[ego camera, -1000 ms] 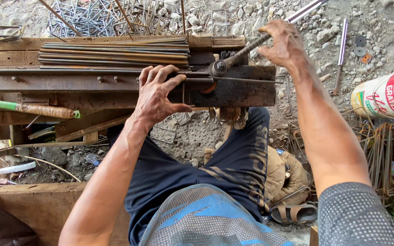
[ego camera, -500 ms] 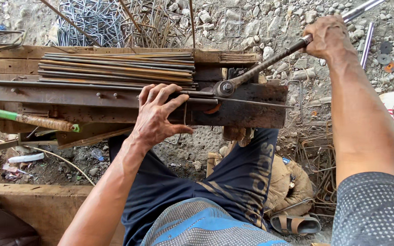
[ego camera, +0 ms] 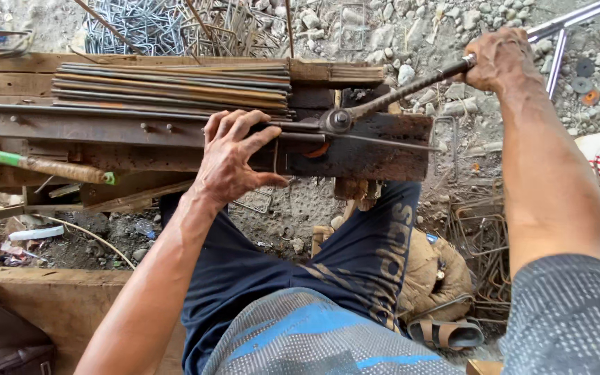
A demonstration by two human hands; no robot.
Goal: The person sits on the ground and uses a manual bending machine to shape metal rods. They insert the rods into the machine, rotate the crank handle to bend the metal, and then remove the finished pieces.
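Two hands share this bend: my left hand (ego camera: 234,163) fingers splayed, pinning the thin rod (ego camera: 376,141) just left of the pivot bolt (ego camera: 337,119), my right hand (ego camera: 498,59) clenched around the lever (ego camera: 411,87), best pulled steadily.

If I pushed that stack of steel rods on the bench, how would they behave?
The rods are round and lie loose, so they would probably roll or slide apart. Being long bare steel, they are likely heavy and fairly stiff. Their rusty surface should give decent grip.
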